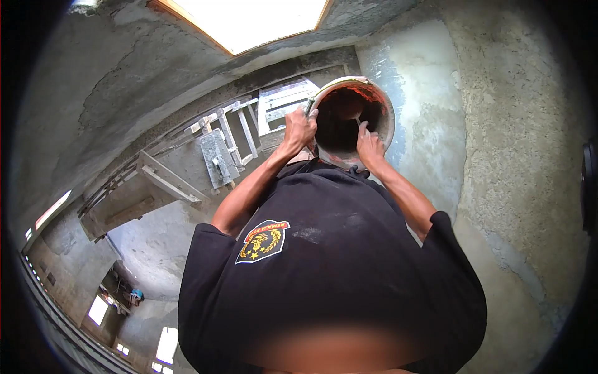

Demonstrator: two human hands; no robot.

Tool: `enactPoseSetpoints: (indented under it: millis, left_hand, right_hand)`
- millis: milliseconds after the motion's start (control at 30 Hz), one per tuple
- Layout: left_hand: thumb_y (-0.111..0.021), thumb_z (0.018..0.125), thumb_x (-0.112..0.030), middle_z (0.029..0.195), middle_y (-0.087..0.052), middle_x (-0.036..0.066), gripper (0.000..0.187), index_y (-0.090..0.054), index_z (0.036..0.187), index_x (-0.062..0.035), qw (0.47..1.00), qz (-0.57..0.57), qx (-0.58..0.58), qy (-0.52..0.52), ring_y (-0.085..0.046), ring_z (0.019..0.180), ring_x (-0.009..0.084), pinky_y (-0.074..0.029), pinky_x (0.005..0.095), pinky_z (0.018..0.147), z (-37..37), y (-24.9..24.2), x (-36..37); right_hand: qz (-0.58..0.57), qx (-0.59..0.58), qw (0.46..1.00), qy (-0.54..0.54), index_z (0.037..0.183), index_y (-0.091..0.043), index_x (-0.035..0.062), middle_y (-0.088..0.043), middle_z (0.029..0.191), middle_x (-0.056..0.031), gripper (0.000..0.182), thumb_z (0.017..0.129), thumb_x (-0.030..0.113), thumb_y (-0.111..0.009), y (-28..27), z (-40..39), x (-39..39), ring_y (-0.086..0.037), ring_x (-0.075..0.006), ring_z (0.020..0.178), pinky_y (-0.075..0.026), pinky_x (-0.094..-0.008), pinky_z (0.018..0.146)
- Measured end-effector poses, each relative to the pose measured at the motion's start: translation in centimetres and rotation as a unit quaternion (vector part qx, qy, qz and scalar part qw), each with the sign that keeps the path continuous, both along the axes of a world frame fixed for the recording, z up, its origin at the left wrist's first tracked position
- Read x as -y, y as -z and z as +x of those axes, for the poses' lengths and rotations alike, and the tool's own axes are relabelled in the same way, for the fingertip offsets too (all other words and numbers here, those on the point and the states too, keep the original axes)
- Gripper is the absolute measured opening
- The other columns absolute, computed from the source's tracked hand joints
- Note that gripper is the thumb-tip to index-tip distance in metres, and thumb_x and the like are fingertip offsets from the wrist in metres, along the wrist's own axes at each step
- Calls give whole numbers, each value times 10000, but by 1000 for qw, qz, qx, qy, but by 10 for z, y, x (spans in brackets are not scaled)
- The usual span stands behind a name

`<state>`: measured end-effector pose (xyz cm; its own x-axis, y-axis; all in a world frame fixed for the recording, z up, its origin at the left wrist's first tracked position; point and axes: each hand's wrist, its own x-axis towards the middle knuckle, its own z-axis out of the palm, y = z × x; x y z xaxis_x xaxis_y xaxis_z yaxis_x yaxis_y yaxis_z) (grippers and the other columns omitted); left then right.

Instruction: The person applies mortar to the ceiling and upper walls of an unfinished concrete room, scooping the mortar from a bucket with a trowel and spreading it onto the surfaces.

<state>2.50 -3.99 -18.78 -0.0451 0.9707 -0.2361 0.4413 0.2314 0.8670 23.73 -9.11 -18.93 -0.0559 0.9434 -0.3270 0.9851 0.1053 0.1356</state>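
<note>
A round bucket [387, 103] with a reddish, dirty inner wall is held up in front of my chest, its mouth facing me. My left hand [301, 129] is closed around the left side of its rim, by a greenish piece at the edge. At the right part of the opening, my right hand [370, 142] has its fingers closed on a thin handle that reaches into the bucket. The tool's far end is hard to make out in the dark interior.
A grey float [217, 158] with a handle lies left of the bucket, near a wooden frame [232, 131] and boards [167, 181]. Plastered walls [423, 93] stand close on the right. A bright opening [249, 22] is at the top.
</note>
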Motion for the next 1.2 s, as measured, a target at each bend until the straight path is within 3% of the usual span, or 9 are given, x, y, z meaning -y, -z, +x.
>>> enactPoseSetpoints:
  millis: [267, 333, 533, 733, 800, 867, 933, 1067, 1200]
  left_hand:
    - [-565, 808, -189, 703, -584, 251, 248, -580, 887, 46, 999, 1, 36, -3, -606, 674, 375, -457, 417, 601, 5, -9, 1]
    - [-568, 809, -200, 684, -581, 248, 256, -585, 873, 46, 1000, -17, 10, 9, -605, 659, 376, -457, 418, 596, 4, -9, 1]
    - [-575, 809, -233, 659, -578, 247, 283, -597, 843, 47, 999, -50, 7, 15, -604, 645, 380, -458, 420, 587, 1, -11, 0]
    - [-571, 810, -233, 705, -587, 247, 276, -593, 868, 36, 999, -36, 10, 4, -608, 686, 374, -458, 422, 602, 2, -9, 2]
    - [-569, 811, -225, 714, -587, 251, 275, -587, 888, 39, 999, -45, 21, 14, -609, 692, 375, -458, 423, 608, 1, -12, 1]
    - [-568, 811, -220, 714, -587, 250, 275, -583, 895, 41, 999, -39, 21, 25, -608, 690, 373, -457, 420, 607, 1, -12, -1]
    - [-568, 811, -216, 713, -586, 250, 275, -579, 902, 43, 999, -33, 20, 34, -608, 687, 372, -457, 418, 607, 3, -11, -4]
    - [-569, 810, -209, 708, -584, 246, 275, -571, 912, 46, 998, -26, 14, 49, -603, 670, 367, -452, 411, 600, 4, -11, -6]
    - [-573, 793, -148, 624, -555, 253, 219, -560, 855, 62, 999, 26, 18, 41, -586, 583, 387, -437, 420, 513, 6, -7, -5]
  right_hand:
    - [-153, -32, 970, 188, 1082, -392, -118, -618, 880, -222, 333, 840, 112, -380, 87, 17, 43, -621, -383, 786, -512, -459, 658]
    - [-235, -8, 968, 88, 980, -523, -75, -627, 856, -210, 286, 832, 139, -405, 8, -12, 15, -614, -380, 824, -505, -436, 688]
    - [-465, -174, 848, 182, 679, -609, -26, -606, 609, -154, 392, 813, 309, -458, -36, 6, -29, -588, -236, 505, -475, -357, 529]
    - [-371, -205, 886, 189, 670, -569, -83, -585, 593, -149, 455, 816, 343, -507, -53, 27, -33, -589, -243, 499, -476, -378, 561]
    - [-253, -167, 946, 118, 700, -575, -81, -606, 640, -177, 471, 823, 370, -515, -43, 28, -33, -619, -274, 573, -481, -400, 586]
    - [-340, -117, 914, 185, 745, -608, -59, -623, 711, -218, 406, 805, 334, -527, -46, 19, -37, -642, -301, 692, -494, -399, 632]
    - [-184, 24, 980, 73, 785, -633, -46, -621, 767, -242, 336, 777, 274, -531, -17, 21, -20, -637, -318, 776, -505, -390, 670]
    - [-245, -79, 962, 91, 800, -651, -27, -625, 845, -225, 307, 771, 261, -549, -27, 8, -13, -615, -366, 822, -497, -428, 756]
    - [-315, -103, 941, 74, 734, -655, 21, -631, 757, -214, 275, 768, 280, -570, -39, 8, -16, -634, -335, 751, -512, -410, 667]
